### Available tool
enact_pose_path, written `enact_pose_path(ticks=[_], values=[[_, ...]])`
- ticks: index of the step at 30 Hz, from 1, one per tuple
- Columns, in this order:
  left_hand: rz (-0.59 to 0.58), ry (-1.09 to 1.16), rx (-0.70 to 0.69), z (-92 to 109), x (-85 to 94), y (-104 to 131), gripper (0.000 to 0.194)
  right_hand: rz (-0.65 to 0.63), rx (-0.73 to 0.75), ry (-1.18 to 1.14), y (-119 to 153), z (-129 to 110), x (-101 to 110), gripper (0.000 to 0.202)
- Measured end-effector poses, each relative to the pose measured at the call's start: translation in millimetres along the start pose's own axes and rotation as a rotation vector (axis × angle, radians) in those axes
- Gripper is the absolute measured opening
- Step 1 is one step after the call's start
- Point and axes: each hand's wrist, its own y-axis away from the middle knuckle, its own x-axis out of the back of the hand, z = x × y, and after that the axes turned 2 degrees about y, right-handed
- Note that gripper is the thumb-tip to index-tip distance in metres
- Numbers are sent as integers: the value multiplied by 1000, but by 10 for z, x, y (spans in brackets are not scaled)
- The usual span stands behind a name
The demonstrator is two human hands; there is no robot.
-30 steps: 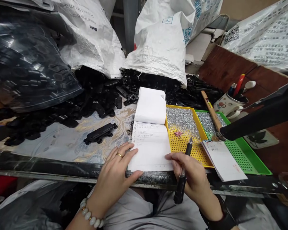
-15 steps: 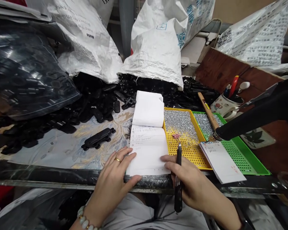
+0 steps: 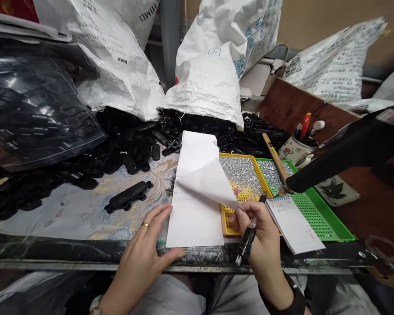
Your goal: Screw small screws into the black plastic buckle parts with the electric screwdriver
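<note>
An opened notebook (image 3: 197, 225) lies upright before me, one of its pages (image 3: 205, 183) lifted and slanting to the right. My right hand (image 3: 258, 227) pinches that page's corner between thumb and finger. The same hand also holds a black pen (image 3: 248, 240), tilted across the palm. My left hand (image 3: 149, 240) rests at the notebook's lower left edge, fingers spread and thumb apart, holding nothing. To its upper left a black plastic part (image 3: 128, 197) with small feet lies on the patterned table cover.
A yellow basket (image 3: 258, 175) and a green basket (image 3: 339, 229) hold small metal pieces. A small notepad (image 3: 295, 225) leans over the green one. A mug of pens (image 3: 295, 148), a wooden handle (image 3: 276, 157) and a black tool arm (image 3: 335, 153) stand right. Black parts (image 3: 124, 148) and white sacks (image 3: 206, 78) fill the back.
My right hand has taken hold of a page corner and raised it up and rightwards, the pen turning with the hand. My left hand has slid slightly left and down.
</note>
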Motion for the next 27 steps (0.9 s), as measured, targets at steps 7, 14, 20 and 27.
enact_pose_path(ticks=[7,14,20,27], values=[[92,146,67,86,28,-42,38,-29,-164,-212,-99,-86,69,12],[95,212,-91,183,77,-41,34,-42,-180,-339,-197,-27,77,16],[166,179,-179,189,190,-135,35,-20,-114,-350,-406,27,-23,14],[315,235,-213,479,661,-1173,13,45,-16,-290,-398,43,-104,15]])
